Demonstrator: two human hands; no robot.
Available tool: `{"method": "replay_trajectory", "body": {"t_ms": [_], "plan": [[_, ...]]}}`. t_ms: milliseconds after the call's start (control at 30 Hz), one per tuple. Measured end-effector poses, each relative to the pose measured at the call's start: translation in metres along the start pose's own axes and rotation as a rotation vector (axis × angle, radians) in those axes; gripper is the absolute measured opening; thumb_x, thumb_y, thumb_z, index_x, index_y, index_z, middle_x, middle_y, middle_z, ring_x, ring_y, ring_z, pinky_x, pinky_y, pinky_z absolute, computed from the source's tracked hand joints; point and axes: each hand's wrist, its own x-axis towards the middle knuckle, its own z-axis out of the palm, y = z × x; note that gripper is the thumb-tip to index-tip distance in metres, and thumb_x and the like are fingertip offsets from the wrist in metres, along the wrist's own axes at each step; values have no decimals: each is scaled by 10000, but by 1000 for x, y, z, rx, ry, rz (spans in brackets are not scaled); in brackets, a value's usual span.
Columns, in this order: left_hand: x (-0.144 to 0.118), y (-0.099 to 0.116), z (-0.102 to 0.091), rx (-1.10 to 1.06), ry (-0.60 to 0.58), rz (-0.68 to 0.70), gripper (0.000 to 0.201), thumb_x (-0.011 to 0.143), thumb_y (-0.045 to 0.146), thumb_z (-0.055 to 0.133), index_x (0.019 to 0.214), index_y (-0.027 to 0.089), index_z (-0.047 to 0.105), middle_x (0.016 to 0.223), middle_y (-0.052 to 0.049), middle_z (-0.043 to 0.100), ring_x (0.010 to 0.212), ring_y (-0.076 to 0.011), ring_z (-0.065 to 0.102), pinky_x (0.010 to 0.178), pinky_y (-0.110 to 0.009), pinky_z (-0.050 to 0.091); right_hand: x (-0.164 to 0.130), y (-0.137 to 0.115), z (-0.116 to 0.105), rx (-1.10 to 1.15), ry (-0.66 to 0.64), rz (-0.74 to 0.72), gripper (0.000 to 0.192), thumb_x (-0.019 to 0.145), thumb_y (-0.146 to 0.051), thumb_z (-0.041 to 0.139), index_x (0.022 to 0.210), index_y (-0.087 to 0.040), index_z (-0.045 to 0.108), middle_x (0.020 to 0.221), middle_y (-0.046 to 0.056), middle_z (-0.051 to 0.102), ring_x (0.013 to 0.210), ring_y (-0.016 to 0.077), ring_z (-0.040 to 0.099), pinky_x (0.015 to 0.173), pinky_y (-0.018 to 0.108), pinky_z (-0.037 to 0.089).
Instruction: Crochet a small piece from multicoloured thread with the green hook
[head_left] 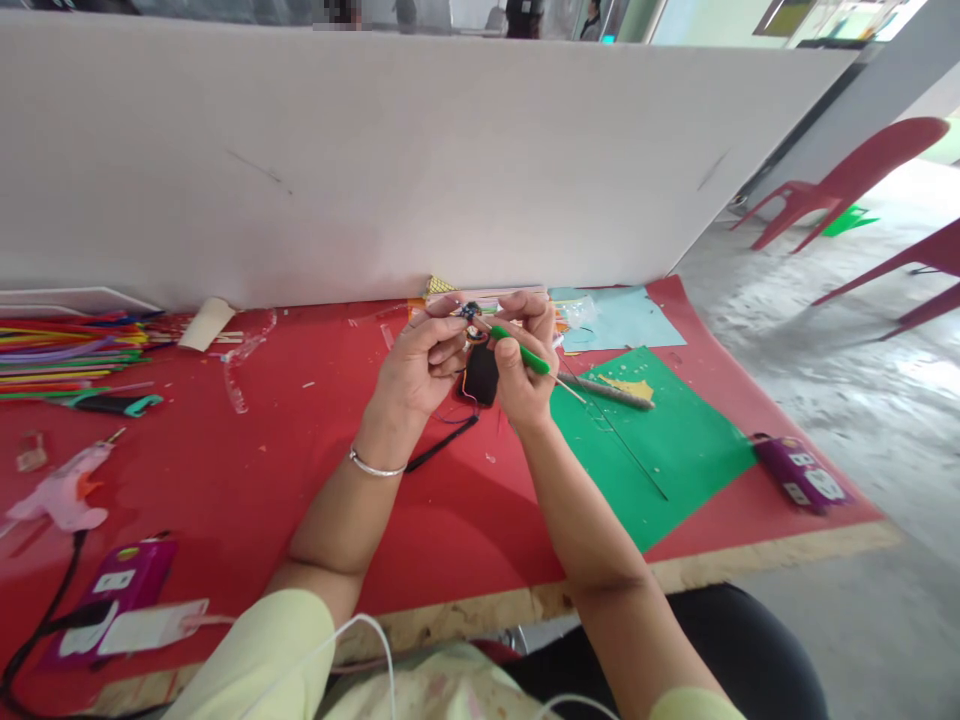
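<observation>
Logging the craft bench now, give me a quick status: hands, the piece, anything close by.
Left hand pinching small dark piece. Right hand on it too, holding green-handled tool. Black pouch right beneath; green sheet alongside.

Small dark piece [470,311] between fingers [450,335] indistinct

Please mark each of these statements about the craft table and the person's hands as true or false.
1. The right hand holds a green-handled tool. True.
2. The left hand lies flat on the table. False: it is raised, pinching a small dark piece.
3. The green paper sheet lies right of the hands. True.
4. The glue gun is in the left hand. False: it lies on the red table cover, far left.
</observation>
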Motion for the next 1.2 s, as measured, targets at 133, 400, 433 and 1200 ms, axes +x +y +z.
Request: {"method": "replay_trajectory", "body": {"t_ms": [133, 400, 433, 1200], "plan": [[-2, 0, 3, -15, -11, -22, 200, 682, 70, 776, 847, 176, 738, 531, 111, 352, 393, 6, 257, 369, -128, 188, -3, -4, 2, -130, 10, -80, 467, 1021, -668, 528, 1174, -335, 817, 1318, 117, 624, 1179, 306, 680, 945, 551, 666], [-1, 7, 0, -13, -33, -63, 190, 662, 58, 717, 811, 166, 763, 511, 102, 345, 413, -8, 197, 362, -132, 159, 5, -3, -5, -72, -55, -97, 495, 1021, -692, 503, 1157, -337, 820, 1332, 108, 624, 1208, 310, 677, 1002, 593, 656], [-1, 8, -1, -5, -43, -71, 190, 660, 55, 715, 808, 165, 763, 516, 99, 356, 415, -7, 196, 362, -132, 157, 7, -2, -6, -59, -72, -90, 509, 1015, -708, 501, 1148, -337, 823, 1337, 108, 624, 1225, 316, 668, 1020, 606, 646], [4, 11, -14, 81, -97, -69, 230, 657, 73, 741, 868, 148, 792, 530, 102, 378, 425, -5, 243, 376, -119, 190, 29, -2, -36, 79, -329, -187, 405, 1011, -585, 633, 1337, -390, 773, 1147, 42, 798, 1084, 225, 740, 972, 446, 613]]}}
